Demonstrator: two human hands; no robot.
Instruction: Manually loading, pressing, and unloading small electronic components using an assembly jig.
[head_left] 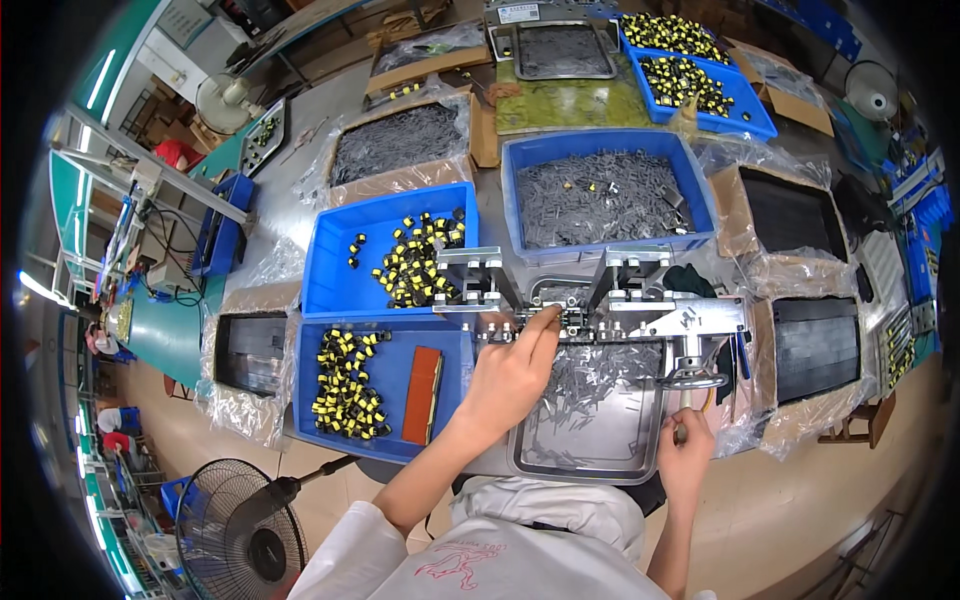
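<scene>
My left hand (506, 385) reaches into the middle of a metal bench fixture (640, 300), its fingertips together on the small dark parts there. Whatever they pinch is too small and covered to make out. My right hand (686, 458) is closed around the knobbed lever handle (681, 432) at the fixture's right, below a round metal wheel (692, 380). Under the fixture lies a steel tray (585, 458) with loose grey strips scattered in it.
Left stand blue bins (310, 265) of black-and-yellow coil-like parts; the nearer also holds a reddish-brown block (422, 395). Behind the fixture is a blue bin (610, 245) of grey strips. Plastic-lined cartons (285, 345) flank both sides. A black fan (240, 525) stands lower left.
</scene>
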